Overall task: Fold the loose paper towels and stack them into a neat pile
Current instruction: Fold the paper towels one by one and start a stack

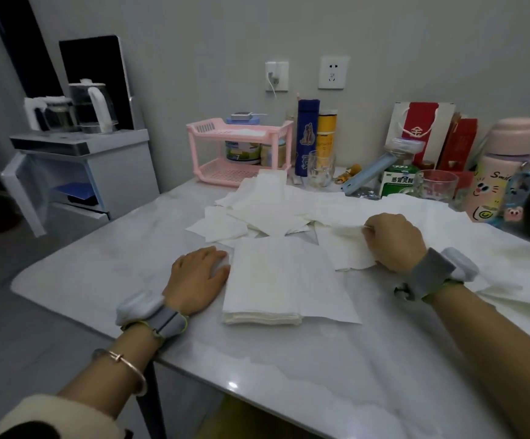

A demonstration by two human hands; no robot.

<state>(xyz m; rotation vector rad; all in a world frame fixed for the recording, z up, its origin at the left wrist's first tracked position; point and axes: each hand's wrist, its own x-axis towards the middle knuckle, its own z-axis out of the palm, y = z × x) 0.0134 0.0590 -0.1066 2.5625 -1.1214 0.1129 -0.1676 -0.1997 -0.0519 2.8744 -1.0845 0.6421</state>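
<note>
Now resting left hand (198,274) flat, fingers straight, against left side of folded white paper-towel stack (263,280) mid white marble desk (114,280); pinching loose white paper sheet (346,251) with curled right hand (393,242) just beside stack. Open room toward left edge.

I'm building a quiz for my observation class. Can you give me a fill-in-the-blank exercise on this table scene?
1. The left hand lies flat at the ____ edge of the folded pile.
2. The right hand pinches a loose paper towel on the pile's ____ side.
3. The two-tier plastic rack is coloured ____.
Missing words: left; right; pink.
</note>
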